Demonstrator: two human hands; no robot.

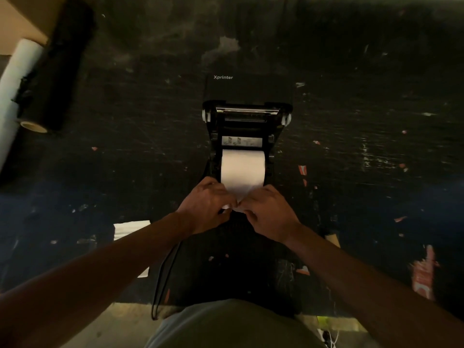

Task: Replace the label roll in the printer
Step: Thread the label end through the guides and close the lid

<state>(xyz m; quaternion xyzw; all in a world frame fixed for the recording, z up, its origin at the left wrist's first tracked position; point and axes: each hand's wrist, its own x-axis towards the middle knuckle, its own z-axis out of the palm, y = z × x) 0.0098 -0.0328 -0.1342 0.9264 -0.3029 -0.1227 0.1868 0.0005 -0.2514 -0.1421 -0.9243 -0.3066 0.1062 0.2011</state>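
Observation:
A black label printer [247,96] stands open in the middle of the dark table, its lid tipped back and marked "Xprinter". A white label roll [242,169] sits in the printer's bay. Its loose end runs toward me and disappears between my hands. My left hand [207,208] pinches the paper's end from the left. My right hand [270,213] pinches it from the right, fingertips touching those of the left. The paper's tip is mostly hidden by my fingers.
A black film roll [56,64] and a white roll [17,79] lie at the far left. A white paper piece [130,229] rests left of my left forearm. A black cable [163,272] hangs over the table's near edge. Red and white scraps [424,270] dot the right side.

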